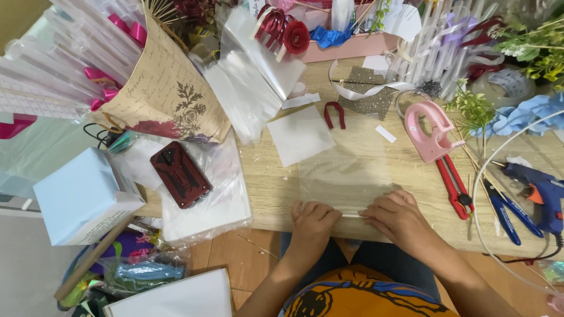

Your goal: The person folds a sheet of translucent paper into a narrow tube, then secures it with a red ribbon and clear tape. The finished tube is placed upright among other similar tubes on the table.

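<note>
Both hands rest at the near edge of the pale wooden desk [364, 170], pressing on the near edge of a clear rectangular plastic sheet [346, 170]. The left hand [314, 220] has its fingers curled down onto the sheet's near left corner, and the right hand [399, 217] lies flat just beside it with fingers pointing left along the same edge; the fingertips of the two nearly meet. Whether either hand pinches the film or only presses it down cannot be told.

The clear sheet lies flat on the desk, reaching away from the hands toward the middle. Touching its far left corner is a white square piece of paper [299, 135], and just beyond that a small dark red U-shaped ribbon piece [335, 114]. Farther back from the sheet sits a grey glittery sheet [367, 94] crossed by a white ribbon strip [364, 91].

Right of the sheet stands a pink plastic tape dispenser [429, 129], with a red-handled cutter [455, 185] just below it. Beyond these, well right of the sheet, lie blue-handled scissors [505, 211] and a blue glue gun [540, 194].

Left of the sheet, a dark red phone case [179, 174] lies on a stack of clear plastic bags [205, 205], and farther left sits a pale blue box [82, 196]. Behind these leans a tan printed paper cone [167, 94] with a flower pattern.
</note>
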